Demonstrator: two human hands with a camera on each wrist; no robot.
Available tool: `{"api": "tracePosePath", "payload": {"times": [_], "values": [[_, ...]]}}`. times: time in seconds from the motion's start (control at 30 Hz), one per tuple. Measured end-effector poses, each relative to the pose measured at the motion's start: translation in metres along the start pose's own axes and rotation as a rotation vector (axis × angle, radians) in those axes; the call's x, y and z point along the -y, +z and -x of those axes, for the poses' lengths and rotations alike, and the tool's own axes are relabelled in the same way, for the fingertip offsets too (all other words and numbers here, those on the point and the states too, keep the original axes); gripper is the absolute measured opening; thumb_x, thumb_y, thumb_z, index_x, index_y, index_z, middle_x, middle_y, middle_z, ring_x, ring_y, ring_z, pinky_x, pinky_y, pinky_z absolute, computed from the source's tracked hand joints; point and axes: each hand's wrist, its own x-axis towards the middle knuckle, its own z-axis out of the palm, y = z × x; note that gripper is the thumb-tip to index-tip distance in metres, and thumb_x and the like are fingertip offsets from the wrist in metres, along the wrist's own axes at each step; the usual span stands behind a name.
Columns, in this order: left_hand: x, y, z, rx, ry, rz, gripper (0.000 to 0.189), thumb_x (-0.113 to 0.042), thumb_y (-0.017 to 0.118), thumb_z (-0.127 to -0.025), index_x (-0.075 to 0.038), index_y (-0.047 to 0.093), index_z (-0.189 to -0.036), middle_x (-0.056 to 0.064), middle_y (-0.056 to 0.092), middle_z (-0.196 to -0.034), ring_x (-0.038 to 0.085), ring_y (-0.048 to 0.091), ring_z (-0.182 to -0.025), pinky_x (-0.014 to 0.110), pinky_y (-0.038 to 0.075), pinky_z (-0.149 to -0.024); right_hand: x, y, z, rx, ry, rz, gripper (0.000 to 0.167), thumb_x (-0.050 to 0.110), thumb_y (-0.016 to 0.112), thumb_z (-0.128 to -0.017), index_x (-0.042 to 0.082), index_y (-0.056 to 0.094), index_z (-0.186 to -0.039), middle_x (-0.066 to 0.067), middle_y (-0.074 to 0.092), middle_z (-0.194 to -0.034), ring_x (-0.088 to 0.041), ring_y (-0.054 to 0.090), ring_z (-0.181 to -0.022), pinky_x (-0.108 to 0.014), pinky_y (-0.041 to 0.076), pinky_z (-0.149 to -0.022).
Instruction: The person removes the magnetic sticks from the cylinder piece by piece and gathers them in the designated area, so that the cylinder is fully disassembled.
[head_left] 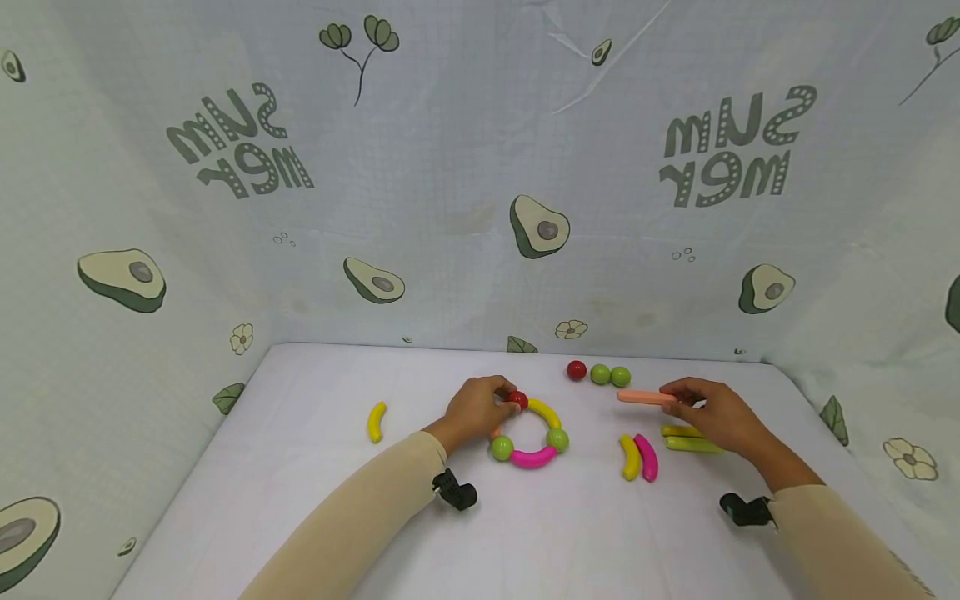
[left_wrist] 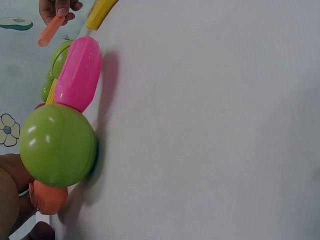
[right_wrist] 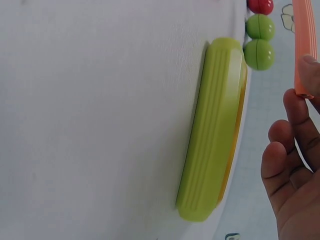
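Note:
On the white table lies a ring of plastic pieces: a yellow curved piece [head_left: 545, 412], a pink curved piece [head_left: 532, 457], two green balls [head_left: 502, 448], a red ball [head_left: 517, 401] and an orange piece [left_wrist: 48, 197]. My left hand [head_left: 480, 407] grips the ring at its upper left, fingers and thumb about the red ball; the hand hides most of the orange piece. Off to the right, my right hand [head_left: 708, 410] pinches one end of a straight orange stick [head_left: 643, 397] between thumb and fingers, raised over the table. Its other fingers are loosely bent.
Beneath the right hand lie a straight green stick [right_wrist: 210, 135] and a yellow stick [head_left: 681, 431]. Left of them are curved yellow [head_left: 630, 457] and pink [head_left: 647, 457] pieces. A loose red ball [head_left: 576, 370] and two green balls [head_left: 610, 375] sit behind. Another yellow curve [head_left: 377, 422] lies far left.

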Motion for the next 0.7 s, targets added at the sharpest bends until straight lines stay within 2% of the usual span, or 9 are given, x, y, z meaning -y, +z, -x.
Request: {"api": "tracePosePath", "payload": {"times": [0.3,0.47,0.7], "values": [[0.001,0.000,0.000,0.002,-0.007,-0.005,0.027,-0.026,0.077,-0.094,-0.017,0.073,-0.119,-0.008,0.073,-0.106,0.010,0.059,-0.093,0.030,0.047,-0.085,-0.011,-0.004,0.001,-0.007,0.013,0.036,0.037,0.020,0.076,-0.094,0.000,0.067,-0.124,-0.009,0.066,-0.100,-0.029,0.057,-0.093,-0.032,0.052,-0.071],[0.000,-0.001,0.000,0.003,-0.001,-0.002,0.027,-0.025,0.077,-0.094,-0.017,0.073,-0.119,-0.008,0.073,-0.106,0.011,0.060,-0.095,0.031,0.047,-0.085,-0.016,-0.008,0.003,0.022,0.010,0.026,0.036,0.022,0.075,-0.095,0.000,0.067,-0.124,-0.011,0.066,-0.104,-0.031,0.058,-0.095,-0.037,0.053,-0.074],[0.000,-0.001,0.000,0.002,-0.004,-0.009,0.027,-0.025,0.077,-0.094,-0.017,0.073,-0.120,-0.008,0.073,-0.106,0.011,0.060,-0.095,0.029,0.048,-0.085,-0.024,-0.010,0.005,0.025,0.018,0.045,0.037,0.020,0.076,-0.094,-0.001,0.067,-0.123,-0.011,0.066,-0.104,-0.032,0.058,-0.096,-0.036,0.053,-0.074]]}}
